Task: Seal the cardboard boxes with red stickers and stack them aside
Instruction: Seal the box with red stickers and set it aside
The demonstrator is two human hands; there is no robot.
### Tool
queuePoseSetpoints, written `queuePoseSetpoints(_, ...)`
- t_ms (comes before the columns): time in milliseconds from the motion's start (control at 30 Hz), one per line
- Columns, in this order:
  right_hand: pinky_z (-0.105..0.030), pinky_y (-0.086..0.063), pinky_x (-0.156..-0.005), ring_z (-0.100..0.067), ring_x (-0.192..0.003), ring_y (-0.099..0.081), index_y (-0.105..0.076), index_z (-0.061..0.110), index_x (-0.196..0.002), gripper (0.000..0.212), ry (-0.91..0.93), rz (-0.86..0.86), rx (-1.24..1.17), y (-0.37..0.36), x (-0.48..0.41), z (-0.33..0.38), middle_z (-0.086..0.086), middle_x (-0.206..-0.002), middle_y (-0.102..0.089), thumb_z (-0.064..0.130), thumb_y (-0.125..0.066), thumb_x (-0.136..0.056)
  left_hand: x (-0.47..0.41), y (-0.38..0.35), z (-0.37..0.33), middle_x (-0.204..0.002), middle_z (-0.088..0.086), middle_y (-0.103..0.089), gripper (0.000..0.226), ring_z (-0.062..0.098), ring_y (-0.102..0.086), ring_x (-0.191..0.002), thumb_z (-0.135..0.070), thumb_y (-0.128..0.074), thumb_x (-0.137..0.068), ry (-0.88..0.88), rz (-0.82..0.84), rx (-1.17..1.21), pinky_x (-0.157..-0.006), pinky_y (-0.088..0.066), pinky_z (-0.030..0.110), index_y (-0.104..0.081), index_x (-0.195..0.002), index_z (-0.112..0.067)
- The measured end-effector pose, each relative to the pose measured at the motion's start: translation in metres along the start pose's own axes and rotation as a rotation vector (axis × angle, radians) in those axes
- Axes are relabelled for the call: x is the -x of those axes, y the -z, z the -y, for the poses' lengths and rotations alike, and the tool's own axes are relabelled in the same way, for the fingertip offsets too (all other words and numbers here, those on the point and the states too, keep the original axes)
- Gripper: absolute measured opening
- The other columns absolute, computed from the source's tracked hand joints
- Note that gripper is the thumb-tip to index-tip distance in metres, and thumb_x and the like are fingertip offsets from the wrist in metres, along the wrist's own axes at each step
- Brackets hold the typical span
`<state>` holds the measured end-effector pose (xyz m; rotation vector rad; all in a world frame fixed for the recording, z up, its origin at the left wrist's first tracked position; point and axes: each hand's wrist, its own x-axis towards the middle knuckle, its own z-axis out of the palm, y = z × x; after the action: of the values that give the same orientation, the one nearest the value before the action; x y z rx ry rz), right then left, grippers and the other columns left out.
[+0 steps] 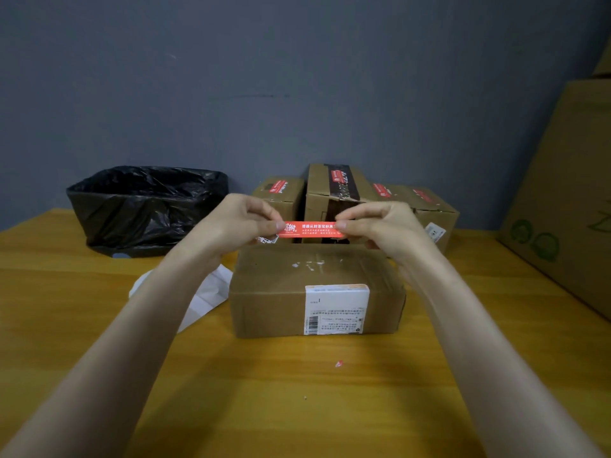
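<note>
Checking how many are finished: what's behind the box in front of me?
Three cardboard boxes with red stickers stand near the wall; the hands and held sticker hide their lower fronts.

Centred on the yellow wooden tabletop (pixel 297 408): a flat brown cardboard box (pixel 317 289). Just left of it, crumpled white paper (pixel 205 292). Behind it, by the wall, a row of three smaller brown cardboard boxes (pixel 334 196). Far left, a black plastic-lined bin (pixel 145 206). At the right edge, a large brown cardboard carton (pixel 568 193). Above the flat box's far edge, a long red paper sticker (pixel 312 230), pinched between left hand (pixel 238 223) and right hand (pixel 383 226).
</note>
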<state>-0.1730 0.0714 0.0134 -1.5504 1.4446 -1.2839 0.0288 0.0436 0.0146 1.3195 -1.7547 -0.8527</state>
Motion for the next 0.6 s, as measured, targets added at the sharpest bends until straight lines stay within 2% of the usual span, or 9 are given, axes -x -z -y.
queuePoseSetpoints(67, -0.011, -0.046, -0.052, 0.004, -0.06, -0.063, -0.072, 0.019, -0.078, 0.005, 0.016, 0.003, 0.005, 0.0003, -0.0005, -0.001, 0.007, -0.077, -0.07, 0.015, -0.071, -0.08, 0.0003, 0.0008, 0.0001, -0.085, 0.009, -0.07, 0.007, 0.016, -0.064, -0.086, -0.012, -0.067, -0.083, -0.011, -0.018, 0.025, -0.079, -0.05, 0.028, -0.066, -0.076, -0.013)
queuePoseSetpoints(167, -0.019, -0.048, -0.059, -0.007, -0.073, -0.067, -0.069, 0.021, -0.075, 0.009, 0.0, 0.02, 0.028, -0.0008, -0.0036, -0.0034, 0.003, -0.082, -0.071, 0.015, -0.069, -0.082, 0.0008, -0.0003, -0.0008, -0.08, 0.008, -0.069, 0.007, 0.012, -0.063, -0.08, -0.01, -0.068, -0.081, -0.028, -0.038, 0.043, -0.077, -0.05, 0.026, -0.065, -0.076, -0.012)
queuePoseSetpoints(267, -0.021, -0.051, -0.063, -0.013, -0.081, -0.067, -0.067, 0.021, -0.072, 0.015, -0.016, 0.031, 0.016, -0.0034, -0.0059, -0.0038, -0.001, -0.088, -0.07, 0.012, -0.068, -0.083, 0.0008, -0.0027, -0.0011, -0.075, 0.008, -0.069, 0.007, 0.01, -0.063, -0.074, -0.01, -0.07, -0.079, -0.043, -0.048, 0.026, -0.076, -0.049, 0.025, -0.065, -0.075, -0.012)
queuePoseSetpoints(433, -0.021, -0.049, -0.064, -0.012, -0.091, -0.059, -0.067, 0.023, -0.074, 0.011, -0.033, 0.031, 0.089, -0.0031, -0.0059, -0.0028, 0.004, -0.092, -0.065, 0.017, -0.067, -0.084, 0.0008, -0.0049, 0.0007, -0.079, 0.01, -0.07, 0.008, 0.005, -0.062, -0.071, -0.01, -0.071, -0.079, -0.037, -0.075, 0.012, -0.075, -0.048, 0.021, -0.065, -0.075, -0.014)
queuePoseSetpoints(500, -0.019, -0.045, -0.06, -0.012, -0.091, -0.059, -0.067, 0.023, -0.076, 0.011, -0.044, 0.033, 0.109, -0.0029, -0.0068, -0.0049, 0.006, -0.09, -0.065, 0.018, -0.066, -0.085, -0.0011, -0.0058, 0.0029, -0.078, 0.004, -0.068, 0.007, 0.002, -0.059, -0.073, -0.013, -0.071, -0.079, -0.014, -0.06, -0.013, -0.07, -0.048, 0.021, -0.065, -0.081, -0.016)
queuePoseSetpoints(600, -0.019, -0.039, -0.058, -0.013, -0.09, -0.06, -0.067, 0.023, -0.075, 0.011, -0.067, 0.034, 0.144, -0.0046, -0.0084, -0.0083, 0.004, -0.092, -0.067, 0.018, -0.066, -0.085, -0.0056, -0.0074, 0.0084, -0.08, -0.001, -0.065, 0.019, 0.003, -0.057, -0.076, -0.017, -0.073, -0.078, 0.035, -0.028, -0.045, -0.068, -0.05, 0.022, -0.062, -0.094, -0.019)
